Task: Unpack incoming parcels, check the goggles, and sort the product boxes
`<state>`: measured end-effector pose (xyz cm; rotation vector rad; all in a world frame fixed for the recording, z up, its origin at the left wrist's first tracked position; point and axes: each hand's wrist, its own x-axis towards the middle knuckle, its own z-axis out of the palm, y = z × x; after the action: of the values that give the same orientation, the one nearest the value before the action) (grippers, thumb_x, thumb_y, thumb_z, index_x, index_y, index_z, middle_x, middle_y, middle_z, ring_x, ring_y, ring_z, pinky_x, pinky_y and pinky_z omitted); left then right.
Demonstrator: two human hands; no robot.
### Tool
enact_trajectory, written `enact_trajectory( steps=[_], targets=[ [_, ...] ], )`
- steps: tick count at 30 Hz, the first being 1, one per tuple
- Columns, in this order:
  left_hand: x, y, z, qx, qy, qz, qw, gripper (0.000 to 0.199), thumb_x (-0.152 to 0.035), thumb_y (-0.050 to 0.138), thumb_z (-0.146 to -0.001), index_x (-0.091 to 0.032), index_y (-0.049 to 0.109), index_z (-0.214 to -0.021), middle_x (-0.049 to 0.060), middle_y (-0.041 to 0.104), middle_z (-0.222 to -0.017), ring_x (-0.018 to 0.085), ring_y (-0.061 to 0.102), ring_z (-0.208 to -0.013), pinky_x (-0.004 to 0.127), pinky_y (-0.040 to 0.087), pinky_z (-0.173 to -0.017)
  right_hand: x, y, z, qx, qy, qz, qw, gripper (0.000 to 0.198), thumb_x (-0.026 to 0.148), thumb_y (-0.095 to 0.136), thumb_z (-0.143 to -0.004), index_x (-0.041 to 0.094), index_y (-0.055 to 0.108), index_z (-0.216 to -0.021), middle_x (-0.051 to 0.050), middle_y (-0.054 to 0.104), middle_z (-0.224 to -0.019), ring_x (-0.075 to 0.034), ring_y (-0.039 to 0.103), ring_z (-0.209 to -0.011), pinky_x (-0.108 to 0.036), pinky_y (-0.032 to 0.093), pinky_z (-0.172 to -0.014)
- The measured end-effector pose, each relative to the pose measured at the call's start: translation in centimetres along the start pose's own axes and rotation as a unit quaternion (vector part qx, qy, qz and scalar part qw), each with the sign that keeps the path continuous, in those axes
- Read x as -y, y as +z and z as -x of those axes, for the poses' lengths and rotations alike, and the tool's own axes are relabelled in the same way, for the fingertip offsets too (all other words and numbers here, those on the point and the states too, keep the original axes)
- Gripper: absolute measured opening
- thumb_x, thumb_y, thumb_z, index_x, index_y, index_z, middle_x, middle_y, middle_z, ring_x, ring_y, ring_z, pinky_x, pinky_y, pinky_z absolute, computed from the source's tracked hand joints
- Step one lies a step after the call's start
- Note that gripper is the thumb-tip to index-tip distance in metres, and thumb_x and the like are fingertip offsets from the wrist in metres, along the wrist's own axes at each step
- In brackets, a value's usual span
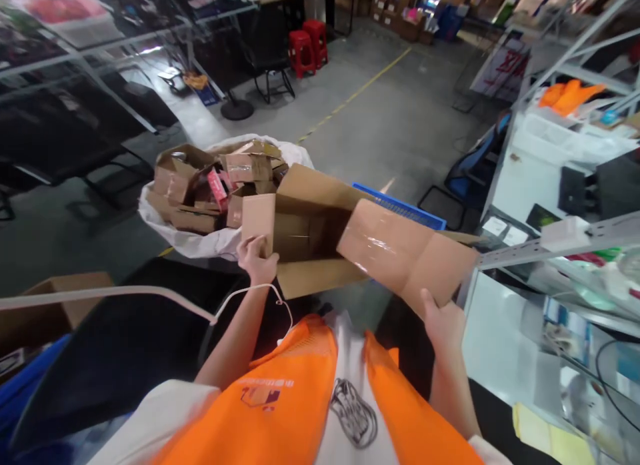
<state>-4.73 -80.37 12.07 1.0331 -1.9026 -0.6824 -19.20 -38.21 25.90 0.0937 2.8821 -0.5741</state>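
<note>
An opened brown cardboard box point(320, 275) is held up in front of me, its dark inside facing me. My left hand point(259, 259) grips a flap at its left end, thumb on the near side. At the right, my right hand point(443, 318) pinches the lower edge of a wide cardboard panel point(385, 241) with shiny clear tape across it. Whether that panel is joined to the same box I cannot fully tell. Just beyond my left hand stands a white sack point(173, 237) heaped with used cardboard boxes point(247, 166) and a pink-red carton point(218, 188).
A blue plastic crate point(410, 208) sits behind the cardboard. White workbenches point(545, 161) with a metal rack run along my right. A black chair point(115, 358) is at my lower left, with a white cord point(165, 290) crossing above it. Red stools point(303, 51) stand farther off.
</note>
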Motion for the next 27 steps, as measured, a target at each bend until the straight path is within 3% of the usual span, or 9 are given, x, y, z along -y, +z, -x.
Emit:
enact_trajectory(
  steps=[7,13,16,20,27],
  targets=[
    [-4.7,7.5,3.4,0.129,-0.05,-0.011,0.99,0.049,-0.017,0.071,-0.061,-0.024,0.067,-0.11,0.01,0.056,-0.133,0.036,0.048,-0.135,0.057,0.028,-0.117,7.8,0.4,1.7,0.055,-0.147,0.118,0.981,0.05,0.042,0.048,-0.105,0.006,0.079,-0.093,-0.024,0.077,-0.094,-0.032,0.075,-0.09,-0.032,0.047,-0.074],
    [-3.2,10.3,5.0,0.178,-0.056,0.016,0.982,0.054,-0.017,0.069,-0.06,-0.023,0.064,-0.114,0.01,0.052,-0.134,0.034,0.052,-0.131,0.053,0.029,-0.116,10.0,0.6,0.3,0.101,-0.163,0.056,0.98,0.043,0.037,0.047,-0.106,0.009,0.078,-0.101,-0.019,0.078,-0.099,-0.026,0.074,-0.098,-0.027,0.047,-0.079],
    [-2.2,10.9,5.7,0.222,-0.046,0.019,0.974,0.056,-0.018,0.068,-0.061,-0.023,0.064,-0.116,0.011,0.051,-0.137,0.035,0.051,-0.133,0.053,0.031,-0.115,11.2,1.6,-1.2,0.134,-0.152,0.072,0.977,0.046,0.037,0.043,-0.106,0.007,0.078,-0.102,-0.021,0.077,-0.1,-0.028,0.074,-0.099,-0.028,0.047,-0.078],
    [-1.2,11.9,6.7,0.288,-0.035,0.021,0.957,0.054,-0.017,0.069,-0.059,-0.023,0.066,-0.113,0.011,0.052,-0.138,0.036,0.048,-0.137,0.053,0.033,-0.114,13.6,4.9,-3.4,0.183,-0.146,0.094,0.968,0.047,0.032,0.04,-0.105,0.003,0.077,-0.104,-0.026,0.075,-0.108,-0.03,0.073,-0.104,-0.03,0.048,-0.082],
    [-0.6,13.8,7.7,0.362,-0.037,0.014,0.931,0.059,-0.015,0.068,-0.059,-0.024,0.065,-0.118,0.01,0.053,-0.139,0.037,0.051,-0.135,0.056,0.031,-0.117,16.4,13.5,-6.3,0.264,-0.143,0.057,0.952,0.044,0.028,0.042,-0.104,0.004,0.075,-0.119,-0.024,0.072,-0.122,-0.03,0.07,-0.117,-0.029,0.05,-0.093]
  ],
)
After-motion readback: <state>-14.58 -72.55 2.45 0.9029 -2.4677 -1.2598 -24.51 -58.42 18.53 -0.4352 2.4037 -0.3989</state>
